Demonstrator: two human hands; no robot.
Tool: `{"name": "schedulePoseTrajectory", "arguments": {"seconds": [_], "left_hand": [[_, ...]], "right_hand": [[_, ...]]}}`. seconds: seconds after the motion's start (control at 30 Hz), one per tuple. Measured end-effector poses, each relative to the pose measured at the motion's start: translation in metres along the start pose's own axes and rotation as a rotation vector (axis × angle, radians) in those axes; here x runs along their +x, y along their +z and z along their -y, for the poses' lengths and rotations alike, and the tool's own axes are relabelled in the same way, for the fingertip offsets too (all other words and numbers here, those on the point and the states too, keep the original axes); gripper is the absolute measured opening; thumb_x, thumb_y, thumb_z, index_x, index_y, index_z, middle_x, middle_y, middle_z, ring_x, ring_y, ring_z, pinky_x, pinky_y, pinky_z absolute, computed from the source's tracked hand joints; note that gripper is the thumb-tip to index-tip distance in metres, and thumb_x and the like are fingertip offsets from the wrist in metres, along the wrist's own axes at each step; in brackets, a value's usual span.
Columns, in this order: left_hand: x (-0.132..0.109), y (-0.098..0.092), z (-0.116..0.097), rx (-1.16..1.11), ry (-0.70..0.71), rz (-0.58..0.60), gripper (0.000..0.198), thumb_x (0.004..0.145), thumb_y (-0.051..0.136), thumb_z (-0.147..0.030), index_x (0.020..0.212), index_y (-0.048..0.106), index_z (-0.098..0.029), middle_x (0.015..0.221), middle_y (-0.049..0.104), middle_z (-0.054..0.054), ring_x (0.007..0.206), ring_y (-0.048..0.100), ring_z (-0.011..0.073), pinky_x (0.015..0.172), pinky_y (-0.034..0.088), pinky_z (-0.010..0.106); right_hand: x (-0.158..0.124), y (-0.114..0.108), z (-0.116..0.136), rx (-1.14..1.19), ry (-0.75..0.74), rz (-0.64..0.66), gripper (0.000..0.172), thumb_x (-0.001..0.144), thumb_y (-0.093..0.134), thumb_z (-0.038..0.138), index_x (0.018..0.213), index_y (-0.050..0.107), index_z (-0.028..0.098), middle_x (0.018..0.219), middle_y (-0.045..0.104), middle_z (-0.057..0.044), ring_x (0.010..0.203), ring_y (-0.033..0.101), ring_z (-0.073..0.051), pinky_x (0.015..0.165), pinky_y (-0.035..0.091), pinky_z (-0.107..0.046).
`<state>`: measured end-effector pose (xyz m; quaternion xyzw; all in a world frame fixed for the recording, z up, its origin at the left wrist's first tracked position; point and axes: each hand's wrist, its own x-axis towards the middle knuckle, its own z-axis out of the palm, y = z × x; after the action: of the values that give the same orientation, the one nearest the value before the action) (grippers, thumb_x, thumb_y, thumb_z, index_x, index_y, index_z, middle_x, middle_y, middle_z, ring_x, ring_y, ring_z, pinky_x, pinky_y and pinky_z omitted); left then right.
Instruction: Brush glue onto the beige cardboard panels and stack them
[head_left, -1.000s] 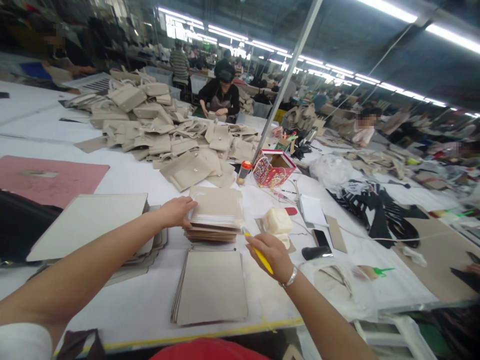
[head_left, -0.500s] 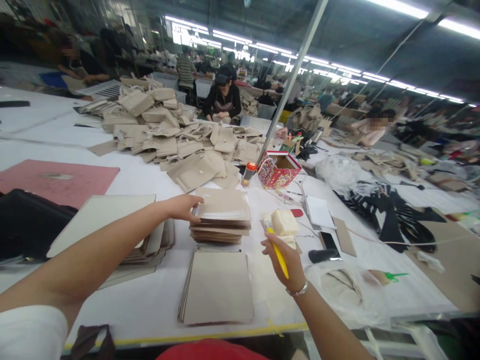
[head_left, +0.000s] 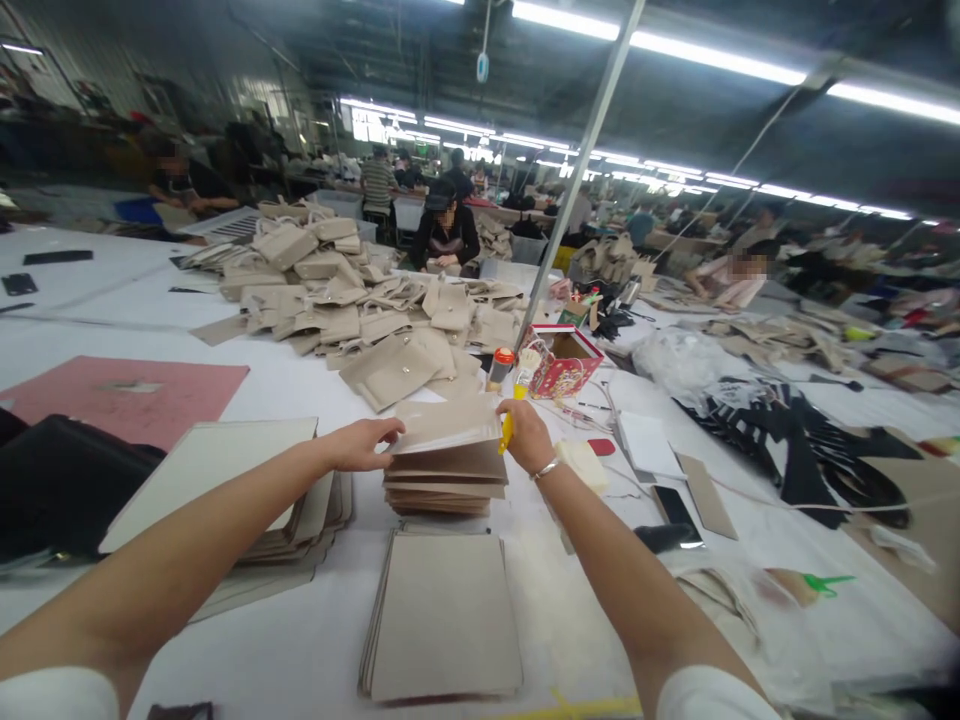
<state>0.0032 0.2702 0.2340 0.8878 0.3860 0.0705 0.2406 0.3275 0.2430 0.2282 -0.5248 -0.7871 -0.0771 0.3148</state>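
My left hand (head_left: 367, 444) pinches the left edge of the top beige panel (head_left: 446, 420) on a middle stack. That panel is raised a little off the panels (head_left: 444, 490) under it. At its right edge is my right hand (head_left: 525, 432), closed around a yellow-handled brush (head_left: 508, 430) with the pale bristles pointing up. Its fingertips meet the panel's corner; whether they grip it too is hard to see. Nearer to me lies a second stack of beige panels (head_left: 450, 615). A pale block-shaped container (head_left: 583, 465) stands right of my right wrist, partly hidden by the forearm.
Larger pale panels (head_left: 217, 470) lie stacked at left, by a black bag (head_left: 67, 490) and a pink sheet (head_left: 135, 390). Beige bag pieces (head_left: 360, 290) are heaped behind. A red patterned box (head_left: 566, 365), a slanting pole (head_left: 574, 190) and a phone (head_left: 675, 510) are to the right.
My right hand has moved from the pale container up and left to the stack, the brush now upright. The top panel has lifted at its near side. The view has tilted up slightly.
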Motion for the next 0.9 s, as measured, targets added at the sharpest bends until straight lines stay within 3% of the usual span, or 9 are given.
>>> {"name": "schedulePoseTrajectory", "arguments": {"seconds": [0.13, 0.27, 0.37, 0.5, 0.57, 0.67, 0.77, 0.9], "left_hand": [[-0.01, 0.009, 0.011, -0.086, 0.01, -0.127, 0.054, 0.066, 0.057, -0.032, 0.117, 0.045, -0.021, 0.111, 0.059, 0.007, 0.098, 0.056, 0.0202, 0.089, 0.043, 0.035], [-0.022, 0.009, 0.016, -0.294, -0.068, -0.465, 0.061, 0.061, 0.066, -0.04, 0.115, 0.045, -0.019, 0.116, 0.053, 0.009, 0.105, 0.052, 0.0212, 0.089, 0.044, 0.038], [-0.033, 0.007, 0.005, -0.552, -0.135, -0.664, 0.055, 0.062, 0.067, -0.041, 0.108, 0.048, -0.018, 0.099, 0.059, 0.006, 0.096, 0.055, 0.0189, 0.078, 0.048, 0.034], [-0.054, 0.023, -0.03, -0.795, -0.194, -0.745, 0.033, 0.065, 0.065, -0.04, 0.086, 0.058, -0.015, 0.071, 0.059, 0.0, 0.066, 0.055, 0.012, 0.058, 0.045, 0.024], [-0.068, 0.043, -0.049, -0.861, -0.265, -0.731, 0.027, 0.065, 0.066, -0.038, 0.077, 0.059, -0.015, 0.058, 0.055, -0.003, 0.053, 0.05, 0.0091, 0.052, 0.041, 0.022], [-0.09, 0.089, -0.07, -1.004, -0.384, -0.642, 0.024, 0.064, 0.067, -0.038, 0.071, 0.06, -0.016, 0.054, 0.052, -0.003, 0.049, 0.046, 0.0078, 0.048, 0.038, 0.021], [-0.111, 0.147, -0.08, -1.151, -0.544, -0.529, 0.027, 0.063, 0.067, -0.041, 0.069, 0.059, -0.016, 0.057, 0.054, -0.003, 0.048, 0.046, 0.0074, 0.046, 0.038, 0.02], [-0.13, 0.211, -0.076, -1.075, -0.741, -0.417, 0.03, 0.064, 0.063, -0.046, 0.067, 0.06, -0.017, 0.054, 0.053, -0.003, 0.049, 0.047, 0.0091, 0.048, 0.039, 0.022]], "right_hand": [[0.014, -0.018, 0.01, -0.071, -0.119, 0.102, 0.015, 0.075, 0.047, 0.013, 0.087, 0.055, 0.017, 0.077, 0.056, -0.007, 0.076, 0.051, -0.019, 0.067, 0.041, -0.029], [0.011, -0.045, 0.03, 0.005, -0.136, 0.06, 0.009, 0.081, 0.048, 0.022, 0.085, 0.055, 0.019, 0.075, 0.057, -0.006, 0.073, 0.052, -0.017, 0.067, 0.042, -0.029], [-0.01, -0.068, 0.048, 0.152, -0.021, -0.018, 0.012, 0.081, 0.052, 0.031, 0.087, 0.053, 0.021, 0.08, 0.058, -0.004, 0.072, 0.054, -0.015, 0.069, 0.044, -0.029], [-0.058, -0.091, 0.065, 0.418, 0.25, -0.039, 0.029, 0.072, 0.063, 0.039, 0.091, 0.048, 0.023, 0.079, 0.057, 0.0, 0.067, 0.056, -0.013, 0.062, 0.047, -0.028], [-0.088, -0.092, 0.069, 0.562, 0.399, -0.046, 0.034, 0.07, 0.065, 0.04, 0.093, 0.045, 0.024, 0.076, 0.057, 0.001, 0.063, 0.056, -0.012, 0.058, 0.048, -0.027], [-0.142, -0.08, 0.075, 0.704, 0.632, -0.052, 0.031, 0.073, 0.062, 0.039, 0.092, 0.043, 0.024, 0.072, 0.056, 0.003, 0.056, 0.055, -0.011, 0.055, 0.048, -0.025], [-0.2, -0.054, 0.082, 0.695, 0.822, -0.013, 0.027, 0.076, 0.058, 0.039, 0.09, 0.042, 0.023, 0.07, 0.057, 0.003, 0.056, 0.055, -0.011, 0.055, 0.049, -0.027], [-0.258, -0.008, 0.083, 0.554, 0.91, 0.075, 0.029, 0.075, 0.057, 0.044, 0.086, 0.044, 0.021, 0.07, 0.058, 0.0, 0.058, 0.056, -0.014, 0.057, 0.05, -0.03]]}}
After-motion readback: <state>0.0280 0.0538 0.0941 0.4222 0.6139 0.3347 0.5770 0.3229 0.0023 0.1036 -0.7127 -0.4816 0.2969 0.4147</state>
